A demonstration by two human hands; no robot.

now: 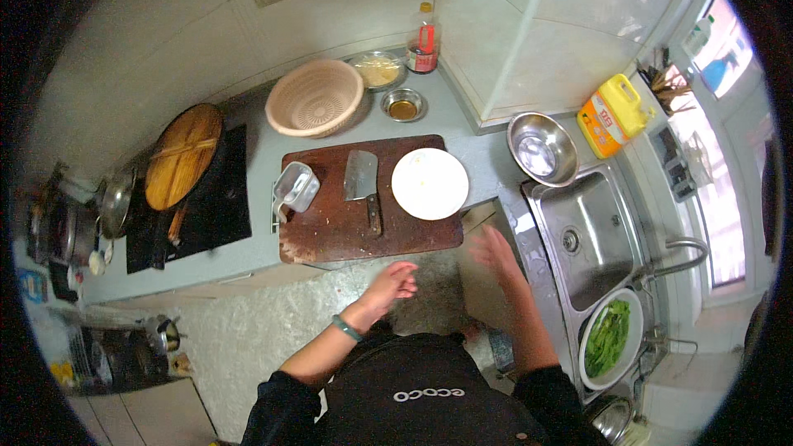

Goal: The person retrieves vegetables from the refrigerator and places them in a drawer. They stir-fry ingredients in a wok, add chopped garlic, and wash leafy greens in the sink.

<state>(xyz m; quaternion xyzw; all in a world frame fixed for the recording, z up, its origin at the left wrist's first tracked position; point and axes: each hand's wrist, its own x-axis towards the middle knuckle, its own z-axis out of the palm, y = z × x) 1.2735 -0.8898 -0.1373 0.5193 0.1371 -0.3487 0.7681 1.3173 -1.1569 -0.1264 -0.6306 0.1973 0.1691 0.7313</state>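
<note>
My left hand (394, 288), a green bangle on its wrist, hovers just short of the cutting board's front edge with loosely curled fingers and nothing in them. My right hand (492, 252) is blurred by motion, off the board's front right corner; its fingers look extended and no object shows in it. On the dark wooden cutting board (334, 238) a cleaver (361, 176) lies flat, its handle towards me. A round white plate (430, 184) sits right of it, partly over the board's edge. A clear plastic container with a handle (299, 188) stands on the left side.
Behind the board are a pink plastic colander (316, 99), a small metal bowl of brown liquid (403, 105) and a sauce bottle (423, 43). A lidded wok (184, 158) is left. Rightward are a steel bowl (542, 148), yellow jug (610, 114), sink (585, 241) and basin of greens (610, 341).
</note>
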